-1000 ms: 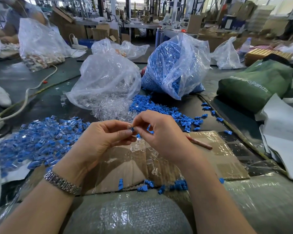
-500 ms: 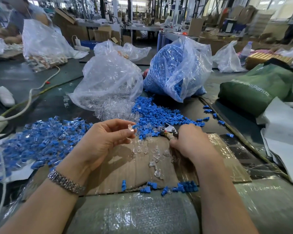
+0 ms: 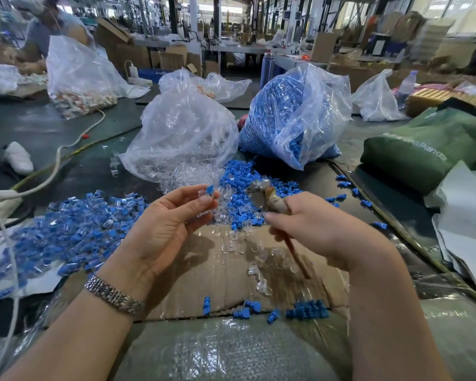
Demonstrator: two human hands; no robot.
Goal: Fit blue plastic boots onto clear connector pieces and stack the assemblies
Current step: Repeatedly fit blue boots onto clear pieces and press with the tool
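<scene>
Pinching a half-fitted boot (image 3: 210, 189) in our left hand (image 3: 160, 229)
Our right hand (image 3: 308, 232) grips pliers (image 3: 261, 195); a blurred, hasty squeeze could crack the clear connector (image 3: 204, 194).

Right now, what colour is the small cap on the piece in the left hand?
Blue, on a clear connector piece pinched by the left hand; head view.

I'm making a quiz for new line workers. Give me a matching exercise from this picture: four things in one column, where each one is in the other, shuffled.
Things
1. pliers
2. clear connector with blue boot
3. finished pile
4. green bag

Places
A. table, far right
B. in the right hand
C. table, left of the cardboard
D. pinched by the left hand

Pairs: 1-B, 2-D, 3-C, 4-A
</scene>
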